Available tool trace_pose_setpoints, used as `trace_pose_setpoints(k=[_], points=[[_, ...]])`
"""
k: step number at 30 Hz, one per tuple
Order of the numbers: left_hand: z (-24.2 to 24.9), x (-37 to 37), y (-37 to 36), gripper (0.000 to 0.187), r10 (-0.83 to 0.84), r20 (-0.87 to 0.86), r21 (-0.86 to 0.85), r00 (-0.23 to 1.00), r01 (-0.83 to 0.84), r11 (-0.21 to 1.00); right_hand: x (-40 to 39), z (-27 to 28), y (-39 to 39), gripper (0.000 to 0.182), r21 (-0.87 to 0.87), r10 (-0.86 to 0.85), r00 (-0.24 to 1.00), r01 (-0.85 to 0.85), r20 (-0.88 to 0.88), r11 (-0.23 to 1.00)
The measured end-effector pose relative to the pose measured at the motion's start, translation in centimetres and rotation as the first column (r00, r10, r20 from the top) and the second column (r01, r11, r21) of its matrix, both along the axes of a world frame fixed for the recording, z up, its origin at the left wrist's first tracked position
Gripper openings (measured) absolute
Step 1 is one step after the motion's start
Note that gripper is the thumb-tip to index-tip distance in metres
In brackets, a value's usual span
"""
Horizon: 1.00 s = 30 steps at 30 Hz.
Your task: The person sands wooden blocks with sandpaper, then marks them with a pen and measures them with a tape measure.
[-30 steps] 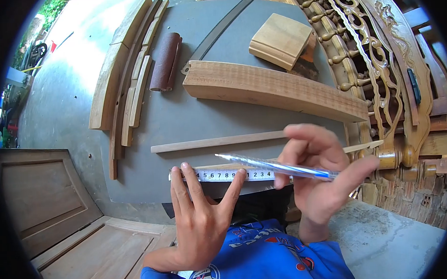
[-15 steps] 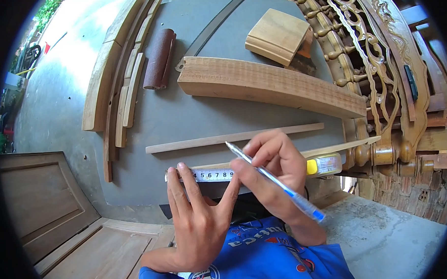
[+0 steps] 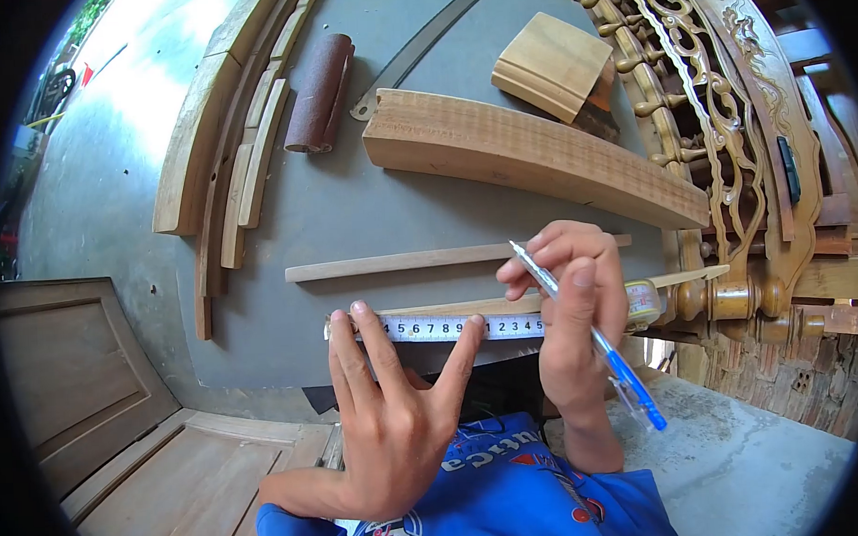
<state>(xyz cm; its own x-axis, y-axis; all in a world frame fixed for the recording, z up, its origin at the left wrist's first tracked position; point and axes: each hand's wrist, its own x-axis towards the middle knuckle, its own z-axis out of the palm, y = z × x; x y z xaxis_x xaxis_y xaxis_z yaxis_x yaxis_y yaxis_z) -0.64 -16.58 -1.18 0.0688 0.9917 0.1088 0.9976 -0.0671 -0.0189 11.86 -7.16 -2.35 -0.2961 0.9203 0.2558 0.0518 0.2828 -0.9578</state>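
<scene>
A white tape measure blade [image 3: 436, 328] lies along a thin wood strip [image 3: 449, 307] at the near edge of the grey table. My left hand [image 3: 391, 411] rests on it with fingers spread, thumb and fingertips pressing on blade and strip. Its hooked end shows at the left. My right hand [image 3: 577, 310] holds a blue and clear pen [image 3: 597, 338], tip pointing up and left, over the right part of the blade. Behind that hand sits the tape case [image 3: 643, 303], partly hidden. A second thin strip [image 3: 382, 265] lies farther back, passing behind my right fingers.
A thick wooden beam [image 3: 529, 156] crosses the table. Behind it are a saw blade [image 3: 421, 46], a wood block [image 3: 552, 65] and a brown sandpaper roll [image 3: 319, 94]. Long wood pieces [image 3: 193, 149] line the left; carved furniture [image 3: 725, 97] stands at the right, a panelled door [image 3: 69, 366] at lower left.
My right hand has moved right, and the pen with it, its tip now away from my left hand. More of the tape blade shows. The view has shifted slightly.
</scene>
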Motion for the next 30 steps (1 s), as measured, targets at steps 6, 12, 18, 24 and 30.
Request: trace_pose_setpoints(k=[6,12,18,24,30], points=[[0.1,-0.1,0.0,0.065,-0.001,0.007,0.0,1.0,0.001,1.0,3.6,5.1,-0.6,0.039,0.332,-0.007,0.909,-0.145,0.417,0.932],[0.1,-0.1,0.0,0.064,-0.005,0.001,-0.013,1.0,0.005,1.0,8.3,4.4,2.0,0.051,0.278,-0.041,0.615,-0.295,0.787,0.914],[-0.1,-0.1,0.0,0.064,-0.005,0.004,-0.012,1.0,0.005,1.0,8.1,5.2,2.0,0.046,0.34,-0.036,0.668,-0.331,0.743,0.881],[-0.2,-0.2,-0.1,0.068,0.01,0.007,-0.02,1.0,-0.01,1.0,8.2,5.1,2.1,0.045,0.376,-0.057,0.688,-0.324,0.723,0.868],[0.2,-0.3,0.0,0.07,0.019,0.026,-0.04,0.999,-0.018,0.999,8.1,5.3,2.0,0.05,0.444,-0.138,0.665,-0.317,0.734,0.838]])
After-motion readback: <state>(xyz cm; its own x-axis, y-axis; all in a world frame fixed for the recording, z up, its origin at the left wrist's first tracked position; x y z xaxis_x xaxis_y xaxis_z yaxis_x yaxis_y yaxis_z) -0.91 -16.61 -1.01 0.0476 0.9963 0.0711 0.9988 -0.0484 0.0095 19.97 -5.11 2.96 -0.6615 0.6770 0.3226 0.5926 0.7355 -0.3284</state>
